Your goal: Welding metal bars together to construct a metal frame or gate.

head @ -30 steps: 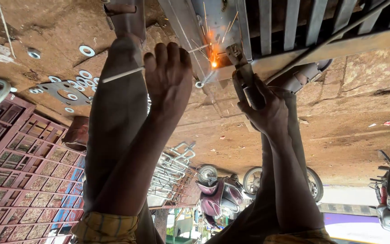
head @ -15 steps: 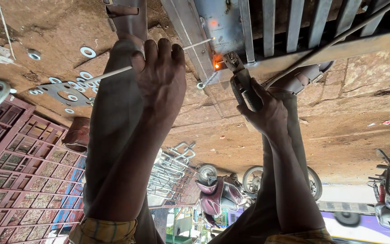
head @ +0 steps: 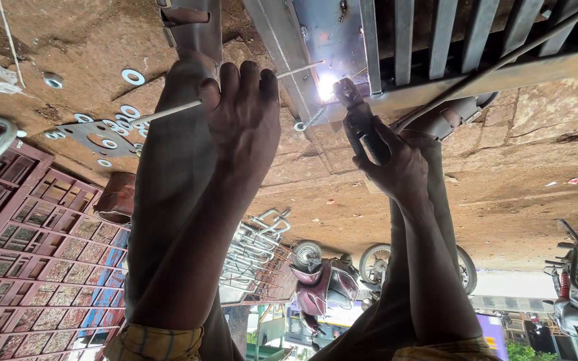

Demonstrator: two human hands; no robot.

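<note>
Clearly stiff and heavy, the steel frame (head: 342, 40) lies on the ground; the slim rod (head: 168, 112) beside it is light, best taken mid-length. Left hand (head: 245, 120) pinches that rod; right hand (head: 396, 164) grips the holder (head: 362, 124) at the frame. The arc (head: 327, 85) now flares white, brighter than before.

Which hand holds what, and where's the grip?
Right hand grips the electrode holder around its handle. Left hand holds a thin welding rod near its middle, between the fingers.
</note>
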